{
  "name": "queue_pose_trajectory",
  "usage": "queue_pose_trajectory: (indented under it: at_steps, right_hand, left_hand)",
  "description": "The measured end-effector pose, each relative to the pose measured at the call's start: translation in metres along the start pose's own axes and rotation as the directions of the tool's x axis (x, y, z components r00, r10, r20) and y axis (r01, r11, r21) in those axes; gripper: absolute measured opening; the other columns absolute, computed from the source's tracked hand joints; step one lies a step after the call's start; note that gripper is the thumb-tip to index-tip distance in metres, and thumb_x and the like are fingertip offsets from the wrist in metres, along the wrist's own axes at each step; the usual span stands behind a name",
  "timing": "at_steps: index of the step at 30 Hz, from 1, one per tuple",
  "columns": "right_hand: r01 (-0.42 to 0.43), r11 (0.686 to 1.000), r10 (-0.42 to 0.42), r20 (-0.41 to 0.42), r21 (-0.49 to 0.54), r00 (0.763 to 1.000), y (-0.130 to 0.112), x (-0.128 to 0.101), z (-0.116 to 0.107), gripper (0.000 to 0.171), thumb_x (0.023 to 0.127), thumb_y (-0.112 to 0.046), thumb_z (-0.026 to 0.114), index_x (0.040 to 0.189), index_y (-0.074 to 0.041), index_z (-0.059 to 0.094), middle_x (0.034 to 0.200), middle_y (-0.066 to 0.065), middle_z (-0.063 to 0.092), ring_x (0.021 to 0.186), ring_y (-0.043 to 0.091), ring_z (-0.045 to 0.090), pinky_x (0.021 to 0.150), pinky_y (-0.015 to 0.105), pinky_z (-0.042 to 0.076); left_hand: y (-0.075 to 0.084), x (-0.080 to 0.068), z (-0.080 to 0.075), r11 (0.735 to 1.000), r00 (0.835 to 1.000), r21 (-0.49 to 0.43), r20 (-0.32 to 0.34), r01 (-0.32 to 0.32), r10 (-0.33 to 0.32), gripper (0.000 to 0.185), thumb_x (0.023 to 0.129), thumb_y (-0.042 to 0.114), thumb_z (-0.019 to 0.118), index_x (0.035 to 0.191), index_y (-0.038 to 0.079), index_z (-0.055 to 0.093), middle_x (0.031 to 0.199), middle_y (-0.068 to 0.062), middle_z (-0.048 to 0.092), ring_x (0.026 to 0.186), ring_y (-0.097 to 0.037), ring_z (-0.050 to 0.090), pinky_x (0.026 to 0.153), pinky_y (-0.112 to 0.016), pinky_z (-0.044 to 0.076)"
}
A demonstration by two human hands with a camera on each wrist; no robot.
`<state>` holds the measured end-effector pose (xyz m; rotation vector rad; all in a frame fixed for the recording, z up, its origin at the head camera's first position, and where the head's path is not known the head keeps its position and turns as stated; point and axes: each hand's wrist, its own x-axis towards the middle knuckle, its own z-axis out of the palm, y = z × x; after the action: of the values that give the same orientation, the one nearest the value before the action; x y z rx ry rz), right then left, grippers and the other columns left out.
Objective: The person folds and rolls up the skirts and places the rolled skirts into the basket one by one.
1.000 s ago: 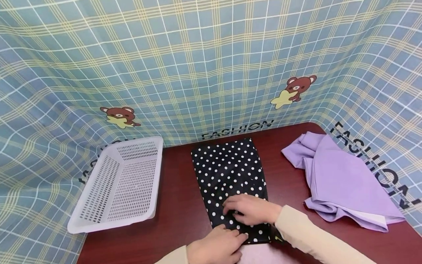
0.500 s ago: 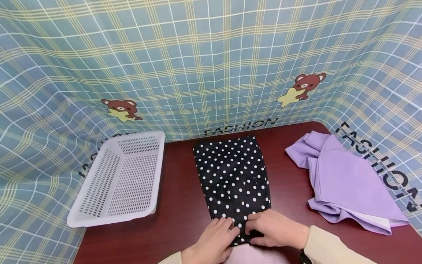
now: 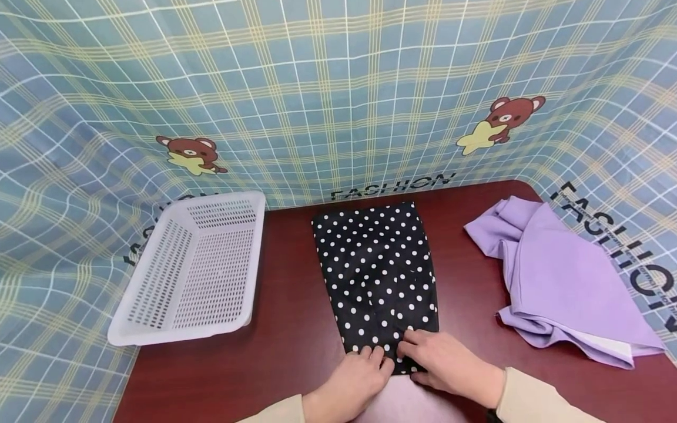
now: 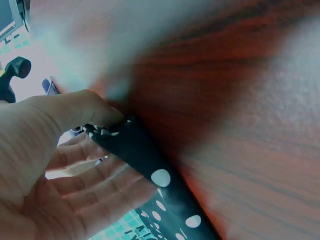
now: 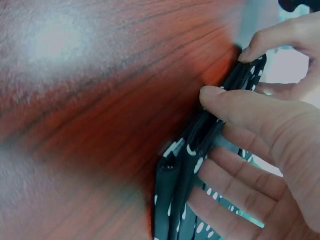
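Note:
A black cloth with white polka dots (image 3: 375,264) lies folded in a long strip down the middle of the table, several layers showing at its near end in the right wrist view. My left hand (image 3: 353,379) pinches the left part of that near edge, thumb (image 4: 95,107) at the edge and fingers over the dotted face. Close beside it, my right hand (image 3: 449,363) pinches the right part the same way, its thumb (image 5: 225,100) against the folded layers. The fingertips are partly hidden by the hands in the head view.
A white perforated plastic basket (image 3: 256,252) stands at the left of the dark red table (image 3: 296,294). Crumpled lilac cloth (image 3: 566,276) lies at the right. Checked fabric with bears (image 3: 359,117) hangs around the back and sides. Pale pink fabric (image 3: 407,399) shows at the near edge.
My right hand has moved from the dotted surface to the near edge and now grips it next to the left hand. The head view has shifted slightly.

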<state>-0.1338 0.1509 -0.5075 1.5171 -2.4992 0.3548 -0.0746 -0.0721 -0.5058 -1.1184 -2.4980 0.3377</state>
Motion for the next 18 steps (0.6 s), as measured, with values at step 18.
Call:
queue_pose_trajectory:
  at_steps: [18]
  right_hand:
    - [-0.039, 0.994, 0.023, -0.149, -0.104, 0.989, -0.008, 0.005, 0.014, 0.027, 0.062, -0.02, 0.08, 0.078, -0.02, 0.059, 0.073, -0.011, 0.056, 0.063, 0.01, 0.056, 0.054, 0.027, 0.042]
  left_hand:
    - [-0.004, 0.019, 0.005, 0.995, 0.994, -0.032, 0.055, 0.093, -0.091, 0.028, 0.072, 0.031, 0.079, 0.087, 0.022, 0.057, 0.069, 0.009, 0.056, 0.052, -0.004, 0.052, 0.043, -0.021, 0.039]
